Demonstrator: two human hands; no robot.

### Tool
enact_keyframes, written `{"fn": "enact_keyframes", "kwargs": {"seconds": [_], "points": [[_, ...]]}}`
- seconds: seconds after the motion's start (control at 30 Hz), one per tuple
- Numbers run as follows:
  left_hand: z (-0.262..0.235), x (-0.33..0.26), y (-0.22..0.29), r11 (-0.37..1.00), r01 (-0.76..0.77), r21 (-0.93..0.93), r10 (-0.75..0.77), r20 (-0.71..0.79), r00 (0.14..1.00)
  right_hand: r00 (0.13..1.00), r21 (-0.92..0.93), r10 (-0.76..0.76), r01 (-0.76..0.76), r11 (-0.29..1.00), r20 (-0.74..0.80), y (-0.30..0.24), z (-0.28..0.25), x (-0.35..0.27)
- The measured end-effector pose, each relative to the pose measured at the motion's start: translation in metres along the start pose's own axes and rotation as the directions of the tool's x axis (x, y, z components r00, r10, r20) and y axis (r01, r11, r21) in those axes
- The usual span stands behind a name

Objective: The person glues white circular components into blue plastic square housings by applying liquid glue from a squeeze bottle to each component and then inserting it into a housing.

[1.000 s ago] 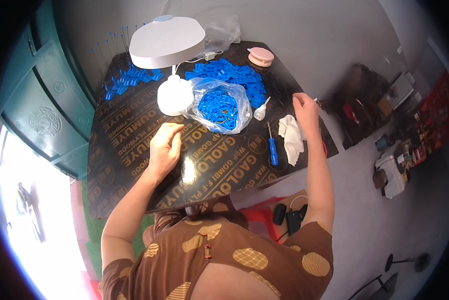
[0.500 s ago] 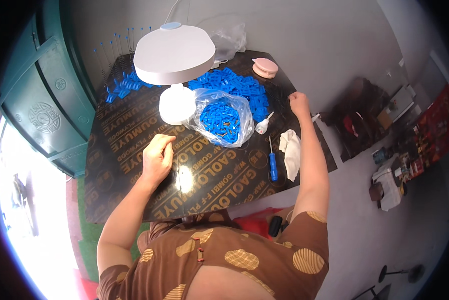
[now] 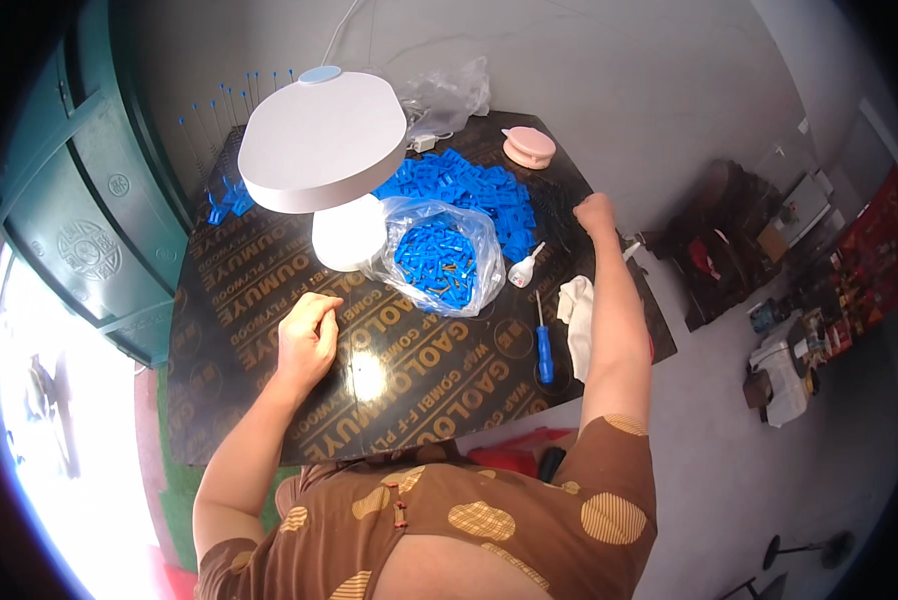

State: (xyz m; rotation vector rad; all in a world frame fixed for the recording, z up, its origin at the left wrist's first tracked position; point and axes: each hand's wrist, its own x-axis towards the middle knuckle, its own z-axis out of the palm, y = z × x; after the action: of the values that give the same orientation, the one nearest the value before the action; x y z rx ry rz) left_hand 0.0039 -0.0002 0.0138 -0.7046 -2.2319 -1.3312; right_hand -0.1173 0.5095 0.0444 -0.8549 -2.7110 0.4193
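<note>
My left hand (image 3: pixel 309 335) rests low over the dark printed table (image 3: pixel 419 385), fingers curled; whatever they may hold is hidden. At the table's right edge, my right hand (image 3: pixel 596 215) is closed beside a heap of thin dark pieces (image 3: pixel 561 207), its fingertips out of sight. Between the hands, an open clear plastic bag (image 3: pixel 487 283) holds small blue parts (image 3: pixel 434 262), some with brass-coloured bits. Behind it lies a heap of larger blue plastic pieces (image 3: pixel 484 190). A small white squeeze bottle (image 3: pixel 522 270) and a blue-handled screwdriver (image 3: pixel 544 355) lie right of the bag.
A white lamp (image 3: pixel 324 140) overhangs the table, its round base (image 3: pixel 349 235) left of the bag. A white cloth (image 3: pixel 576 320) lies by my right forearm. At the back are a pink round case (image 3: pixel 529 147), crumpled plastic (image 3: pixel 449 95) and upright blue-tipped rods (image 3: pixel 224 95).
The view has tilted slightly, so the table and its things appear lower. My left hand stays curled over the table, and my right hand remains closed by the dark heap.
</note>
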Motion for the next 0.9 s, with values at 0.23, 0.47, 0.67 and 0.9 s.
{"fn": "enact_keyframes", "kwargs": {"seconds": [0.23, 0.47, 0.67, 0.9], "points": [[0.0, 0.0, -0.002, 1.0, 0.019, 0.001, -0.019, 0.013, 1.0, 1.0, -0.178, 0.029, -0.028, 0.984, 0.004, -0.032, -0.012, -0.028], [0.0, 0.002, -0.001, 1.0, 0.02, 0.006, -0.02, 0.021, 1.0, 1.0, -0.242, 0.017, -0.019, 0.97, -0.01, -0.037, -0.009, -0.032], [0.0, 0.001, -0.001, 1.0, 0.002, 0.003, -0.002, 0.01, 1.0, 0.998, -0.135, 0.013, -0.021, 0.991, -0.063, -0.027, -0.005, -0.024], [0.0, 0.001, 0.0, 1.0, -0.009, -0.002, 0.01, 0.011, 1.0, 0.976, 0.131, -0.18, 0.196, 0.972, -0.125, -0.013, -0.018, -0.01]]}}
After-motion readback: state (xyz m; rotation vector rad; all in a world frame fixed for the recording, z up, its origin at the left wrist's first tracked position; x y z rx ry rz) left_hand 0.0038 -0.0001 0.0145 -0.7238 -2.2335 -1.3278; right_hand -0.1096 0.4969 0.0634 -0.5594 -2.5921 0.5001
